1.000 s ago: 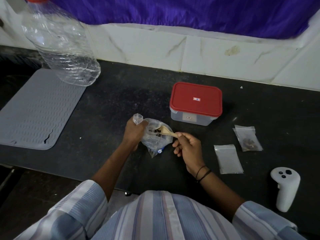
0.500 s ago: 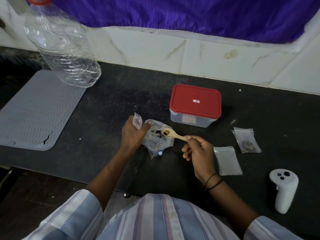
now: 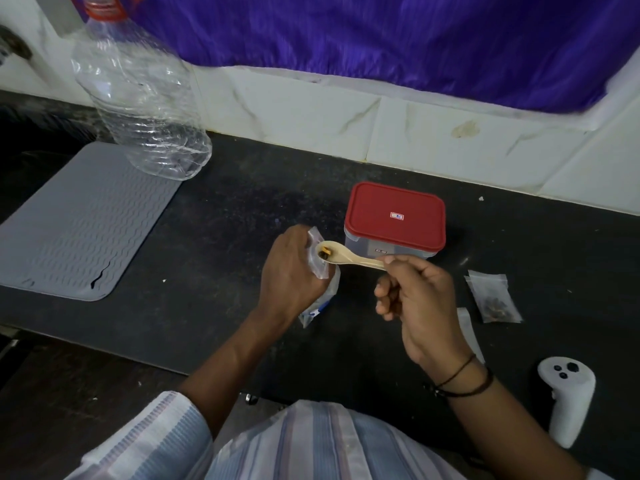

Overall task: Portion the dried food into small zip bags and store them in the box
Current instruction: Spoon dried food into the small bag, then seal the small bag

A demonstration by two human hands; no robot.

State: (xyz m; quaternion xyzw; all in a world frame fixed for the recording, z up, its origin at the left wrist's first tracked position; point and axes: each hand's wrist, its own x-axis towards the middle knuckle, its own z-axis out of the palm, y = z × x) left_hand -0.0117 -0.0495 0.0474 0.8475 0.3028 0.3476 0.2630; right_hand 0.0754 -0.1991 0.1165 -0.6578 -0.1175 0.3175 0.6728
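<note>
My left hand (image 3: 291,271) grips a small clear zip bag (image 3: 318,263) together with a larger clear bag of dried food (image 3: 323,301) that hangs below it. My right hand (image 3: 417,303) holds a cream spoon (image 3: 353,258) by its handle. Its bowl carries a few dark dried pieces and sits at the small bag's mouth. The box (image 3: 396,216) with its red lid on stands just behind the spoon. One small bag with dried food (image 3: 493,296) lies to the right. An empty small bag (image 3: 467,332) is partly hidden behind my right wrist.
A grey ribbed mat (image 3: 79,220) covers the left of the dark counter, with a big clear plastic bottle (image 3: 138,109) on its far corner. A white controller (image 3: 568,393) lies at the front right. A tiled wall and purple cloth close off the back.
The spoon came out of the larger bag with dried pieces in it and moved left to the mouth of the small bag. My left hand turned and raised the small bag.
</note>
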